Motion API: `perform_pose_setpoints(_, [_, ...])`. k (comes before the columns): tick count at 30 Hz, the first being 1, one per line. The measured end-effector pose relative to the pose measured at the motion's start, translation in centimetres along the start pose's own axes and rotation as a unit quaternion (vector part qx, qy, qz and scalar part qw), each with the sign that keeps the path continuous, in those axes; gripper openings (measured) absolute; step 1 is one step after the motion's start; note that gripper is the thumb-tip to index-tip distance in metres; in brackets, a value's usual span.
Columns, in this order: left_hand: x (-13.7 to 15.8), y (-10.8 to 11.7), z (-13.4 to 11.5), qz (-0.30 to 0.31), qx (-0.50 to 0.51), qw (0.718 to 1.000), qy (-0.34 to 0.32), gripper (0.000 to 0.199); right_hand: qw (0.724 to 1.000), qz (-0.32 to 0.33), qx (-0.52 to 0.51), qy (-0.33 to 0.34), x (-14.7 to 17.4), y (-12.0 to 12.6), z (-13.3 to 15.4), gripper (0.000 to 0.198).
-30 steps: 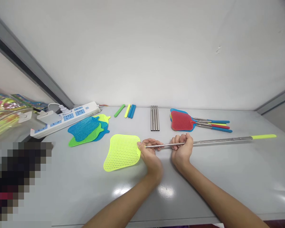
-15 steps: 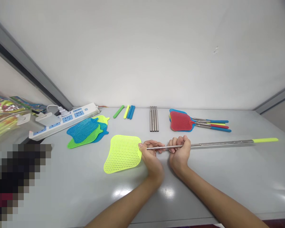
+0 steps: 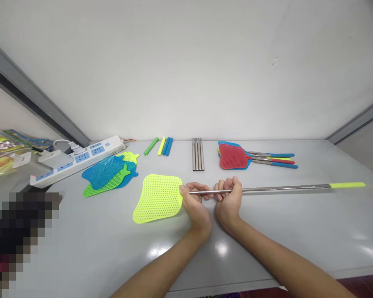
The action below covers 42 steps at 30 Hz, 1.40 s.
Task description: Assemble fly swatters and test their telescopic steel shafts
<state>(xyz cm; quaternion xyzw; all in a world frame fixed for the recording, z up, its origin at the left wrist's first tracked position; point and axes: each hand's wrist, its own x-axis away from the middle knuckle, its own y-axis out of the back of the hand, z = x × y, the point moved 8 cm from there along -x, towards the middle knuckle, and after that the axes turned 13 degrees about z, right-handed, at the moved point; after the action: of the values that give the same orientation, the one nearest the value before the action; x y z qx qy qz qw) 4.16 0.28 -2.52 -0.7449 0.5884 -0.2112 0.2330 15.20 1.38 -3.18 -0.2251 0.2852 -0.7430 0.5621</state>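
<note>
A yellow fly swatter [image 3: 158,199] with an extended telescopic metal rod lies across both hands, its perforated head to the left and its yellow grip [image 3: 348,185] far to the right. My left hand [image 3: 197,205] is closed at the neck, thumb on the edge of the head where the rod joins it. Just to the right, my right hand [image 3: 229,196] is wrapped round the rod, its thumb along the metal. The small join under the left thumb is hidden.
Loose swatter heads [image 3: 104,171] lie at the left beside a white power strip [image 3: 112,145]. Along the wall are coloured grips [image 3: 151,146], several metal rods [image 3: 198,155] and a pile of swatters [image 3: 234,157]. Plastic packaging [image 3: 3,145] sits at the far left.
The whole view has shifted slightly, so things appear a little further left. Both hands keep their hold on the swatter, with the right hand marginally closer to the left.
</note>
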Motion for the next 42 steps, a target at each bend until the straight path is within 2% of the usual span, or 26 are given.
perform_pose_setpoints(24, [-1.1, 0.6, 0.4, -0.005, -0.013, 0.999, 0.030, 0.041, 1.000, -0.002, 0.006, -0.005, -1.5, -0.2, -0.2, 0.036])
perform_pose_setpoints(42, [-1.0, 0.2, 0.2, 0.004, -0.032, 0.999, 0.042, 0.040, 0.999, -0.009, -0.033, -0.041, -1.3, 0.0, -0.5, 0.034])
